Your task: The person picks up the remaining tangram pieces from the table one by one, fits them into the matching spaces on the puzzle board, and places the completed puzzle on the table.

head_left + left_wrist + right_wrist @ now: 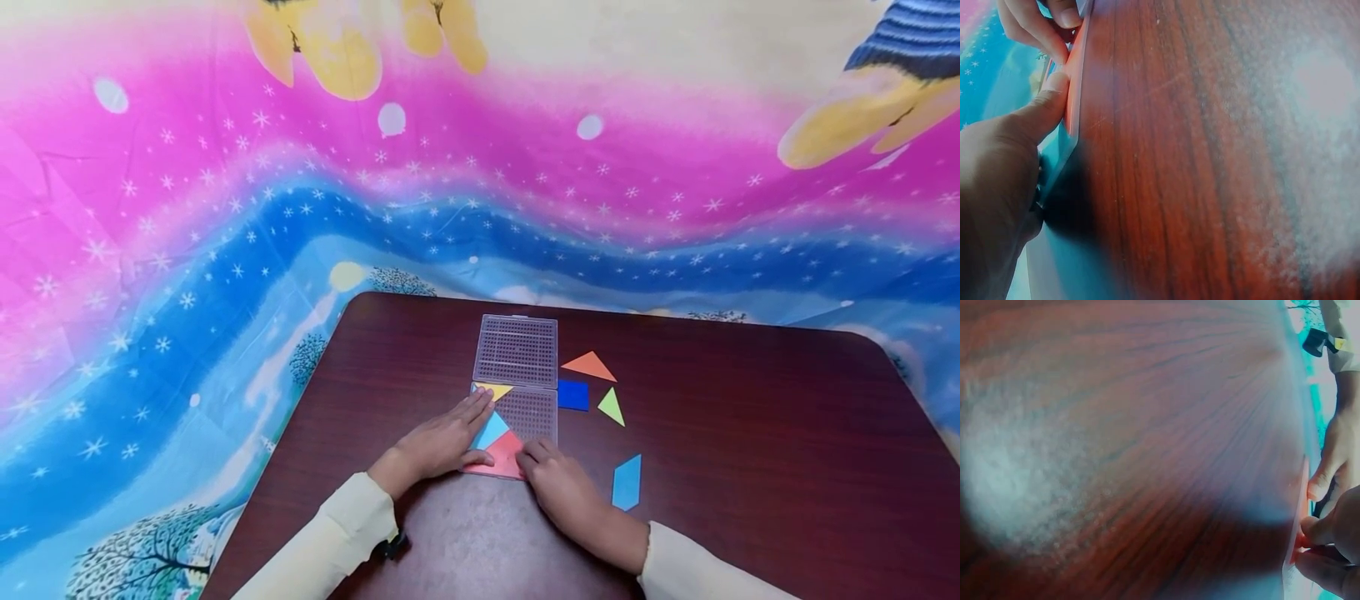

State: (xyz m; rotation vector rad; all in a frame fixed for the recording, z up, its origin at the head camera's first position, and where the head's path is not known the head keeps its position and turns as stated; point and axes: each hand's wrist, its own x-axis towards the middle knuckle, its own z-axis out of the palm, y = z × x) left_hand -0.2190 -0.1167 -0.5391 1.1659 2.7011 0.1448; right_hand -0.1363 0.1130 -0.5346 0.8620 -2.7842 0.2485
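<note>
A clear plastic case with a dotted grid (534, 408) lies unfolded on the table. In its near half sit a coral-red triangle (502, 457), a light-blue triangle (491, 431) and a yellow triangle (498, 391). My left hand (442, 442) lies over the left side of that half, fingers straight across the pieces; its thumb (1054, 87) presses the red triangle near the front edge. My right hand (558, 483) has its fingers curled at the red triangle's right corner, which the thumb and fingertips (1317, 530) pinch.
Right of the case lie an orange triangle (592, 366), a dark-blue square (573, 395), a lime-green triangle (612, 407) and a blue parallelogram (627, 482). The open lid (516, 350) extends toward the back of the brown table (750, 450). A printed cloth (675, 150) hangs behind.
</note>
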